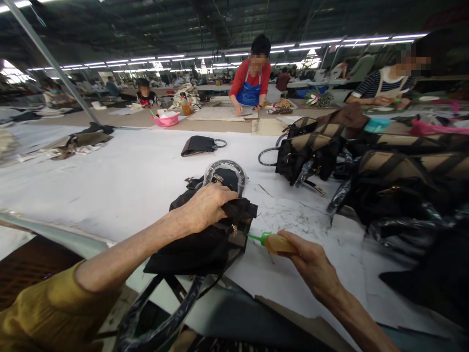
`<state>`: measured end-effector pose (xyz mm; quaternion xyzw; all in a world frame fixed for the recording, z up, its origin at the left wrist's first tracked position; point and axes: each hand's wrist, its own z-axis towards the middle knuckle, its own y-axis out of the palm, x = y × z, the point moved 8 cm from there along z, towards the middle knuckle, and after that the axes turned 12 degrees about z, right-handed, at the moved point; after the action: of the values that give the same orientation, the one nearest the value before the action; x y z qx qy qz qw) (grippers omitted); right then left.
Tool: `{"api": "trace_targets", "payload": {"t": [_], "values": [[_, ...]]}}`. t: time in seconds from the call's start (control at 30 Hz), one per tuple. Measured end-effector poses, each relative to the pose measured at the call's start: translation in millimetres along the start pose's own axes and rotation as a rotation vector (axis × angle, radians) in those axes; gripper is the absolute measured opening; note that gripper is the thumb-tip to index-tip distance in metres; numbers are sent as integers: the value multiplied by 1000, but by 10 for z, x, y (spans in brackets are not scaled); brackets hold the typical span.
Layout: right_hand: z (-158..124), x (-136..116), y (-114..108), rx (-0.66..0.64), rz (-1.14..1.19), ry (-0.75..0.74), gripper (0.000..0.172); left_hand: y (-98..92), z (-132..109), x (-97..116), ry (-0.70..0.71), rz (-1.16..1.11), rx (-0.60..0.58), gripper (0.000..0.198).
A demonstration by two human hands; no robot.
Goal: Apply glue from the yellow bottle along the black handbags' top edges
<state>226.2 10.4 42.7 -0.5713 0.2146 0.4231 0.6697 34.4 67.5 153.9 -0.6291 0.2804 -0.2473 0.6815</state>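
Note:
A black handbag (198, 249) with plastic-wrapped handles lies at the near edge of the white-covered table (120, 176). My left hand (205, 205) grips the bag's upper part, its fingertips partly hidden in the dark fabric. In my right hand (304, 249) is a small amber squeeze bottle (279, 244) with a green nozzle. The nozzle's tip points left, at the bag's side near a small gold-coloured fitting; whether it touches cannot be made out.
Several black and tan bags (308, 151) are piled on the right. A small dark bag (198, 145) lies farther back, near a pink basin (165, 119). Across the table stands a person in a blue apron (249, 93). Dark cloth pieces (84, 140) lie left.

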Motion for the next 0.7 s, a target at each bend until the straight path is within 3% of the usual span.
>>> {"api": "trace_targets", "payload": {"t": [0.3, 0.5, 0.7], "values": [[-43, -149, 19, -149, 62, 92, 31, 64, -200, 110, -20, 33, 9, 19], [-12, -34, -21, -68, 21, 124, 28, 92, -279, 140, -44, 29, 8, 23], [-22, -30, 12, -36, 24, 51, 30, 82, -230, 87, -46, 41, -5, 23]]}}
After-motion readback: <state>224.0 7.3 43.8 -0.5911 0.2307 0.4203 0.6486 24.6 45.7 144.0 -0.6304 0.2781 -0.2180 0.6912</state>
